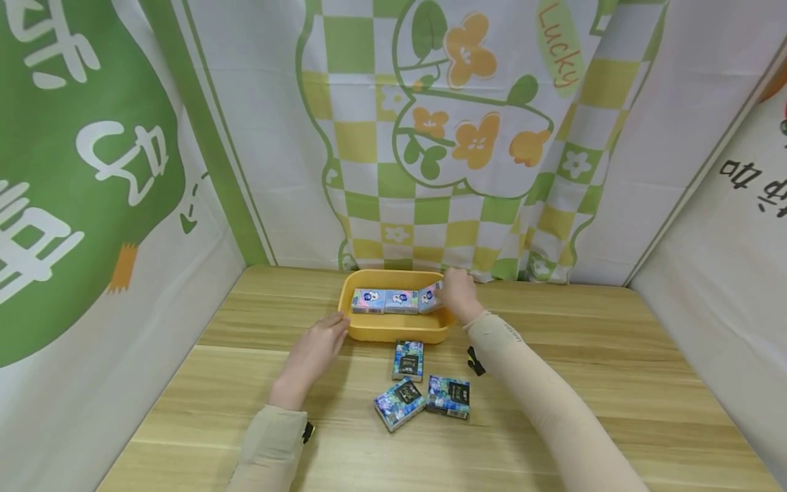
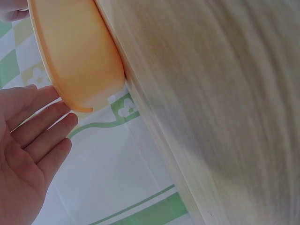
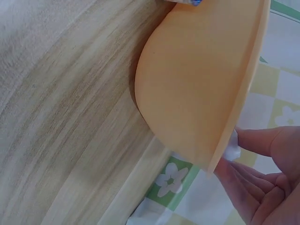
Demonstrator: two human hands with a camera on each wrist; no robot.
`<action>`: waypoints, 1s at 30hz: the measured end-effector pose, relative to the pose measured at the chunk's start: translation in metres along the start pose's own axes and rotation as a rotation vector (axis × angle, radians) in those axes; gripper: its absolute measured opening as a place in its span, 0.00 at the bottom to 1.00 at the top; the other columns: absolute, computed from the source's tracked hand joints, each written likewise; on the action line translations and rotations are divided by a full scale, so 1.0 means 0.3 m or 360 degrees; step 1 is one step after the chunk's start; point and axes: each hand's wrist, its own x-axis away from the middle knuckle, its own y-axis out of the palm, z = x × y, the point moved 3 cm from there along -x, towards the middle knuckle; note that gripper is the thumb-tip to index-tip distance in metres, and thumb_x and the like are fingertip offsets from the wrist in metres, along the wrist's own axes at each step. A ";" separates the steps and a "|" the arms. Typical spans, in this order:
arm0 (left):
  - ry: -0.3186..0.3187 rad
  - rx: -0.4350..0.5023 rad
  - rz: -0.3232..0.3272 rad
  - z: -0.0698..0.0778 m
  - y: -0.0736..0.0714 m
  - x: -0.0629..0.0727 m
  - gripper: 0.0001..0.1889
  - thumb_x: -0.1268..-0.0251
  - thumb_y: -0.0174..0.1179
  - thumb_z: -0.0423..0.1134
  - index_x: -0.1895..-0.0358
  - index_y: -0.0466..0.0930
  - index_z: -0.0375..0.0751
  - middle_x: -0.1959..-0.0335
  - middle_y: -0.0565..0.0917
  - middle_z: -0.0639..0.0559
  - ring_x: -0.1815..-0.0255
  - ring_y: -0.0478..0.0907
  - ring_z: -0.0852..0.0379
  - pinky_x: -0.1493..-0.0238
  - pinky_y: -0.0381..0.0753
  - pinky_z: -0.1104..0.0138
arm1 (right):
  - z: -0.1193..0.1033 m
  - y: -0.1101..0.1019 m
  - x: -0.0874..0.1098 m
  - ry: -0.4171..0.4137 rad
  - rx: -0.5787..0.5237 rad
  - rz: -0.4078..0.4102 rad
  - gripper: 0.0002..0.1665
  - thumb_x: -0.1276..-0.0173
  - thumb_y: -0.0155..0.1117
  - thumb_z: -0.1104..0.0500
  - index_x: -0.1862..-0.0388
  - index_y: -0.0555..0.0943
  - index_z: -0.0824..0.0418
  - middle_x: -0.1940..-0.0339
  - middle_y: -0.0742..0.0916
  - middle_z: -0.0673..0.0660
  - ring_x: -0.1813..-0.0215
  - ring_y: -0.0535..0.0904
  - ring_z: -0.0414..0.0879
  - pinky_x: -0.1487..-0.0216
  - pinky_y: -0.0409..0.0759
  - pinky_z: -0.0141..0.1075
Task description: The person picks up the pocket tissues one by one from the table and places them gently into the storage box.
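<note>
A yellow plastic bin point(image 1: 398, 333) stands at the back of the table, holding a row of light blue-and-pink pocket tissue packs point(image 1: 401, 301). My right hand point(image 1: 458, 292) is at the bin's right end and pinches the rightmost pack point(image 1: 428, 298), which sits tilted. In the right wrist view, a pale bit of that pack point(image 3: 232, 146) shows between thumb and fingers; the rim hides the rest. My left hand point(image 1: 316, 348) has its fingers extended against the bin's left side. From the left wrist, those fingers point(image 2: 51, 124) look nearly straight at the rim.
In front of the bin lie three dark blue floral tissue packs: one nearest the bin point(image 1: 408, 360), one at left point(image 1: 400, 404), one at right point(image 1: 449, 396). A patterned curtain point(image 1: 430, 225) hangs right behind the bin. The wooden table point(image 1: 615, 383) extends to both sides.
</note>
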 end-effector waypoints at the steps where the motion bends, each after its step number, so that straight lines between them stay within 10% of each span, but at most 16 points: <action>1: 0.0002 0.0001 0.0001 -0.001 0.001 0.000 0.15 0.34 0.57 0.35 0.46 0.80 0.36 0.42 0.79 0.39 0.42 0.77 0.41 0.40 0.77 0.50 | -0.002 0.002 0.000 0.0013 0.0026 0.0000 0.14 0.40 0.68 0.55 0.76 0.76 0.62 0.78 0.81 0.55 0.76 0.75 0.46 0.83 0.72 0.32; 30: -0.0009 -0.0013 0.0004 0.006 -0.003 -0.003 0.14 0.34 0.58 0.35 0.47 0.81 0.36 0.43 0.79 0.39 0.43 0.78 0.41 0.40 0.78 0.50 | -0.029 0.028 0.004 -0.0006 0.0198 0.0162 0.14 0.37 0.66 0.56 0.64 0.82 0.67 0.69 0.87 0.63 0.68 0.84 0.55 0.75 0.85 0.43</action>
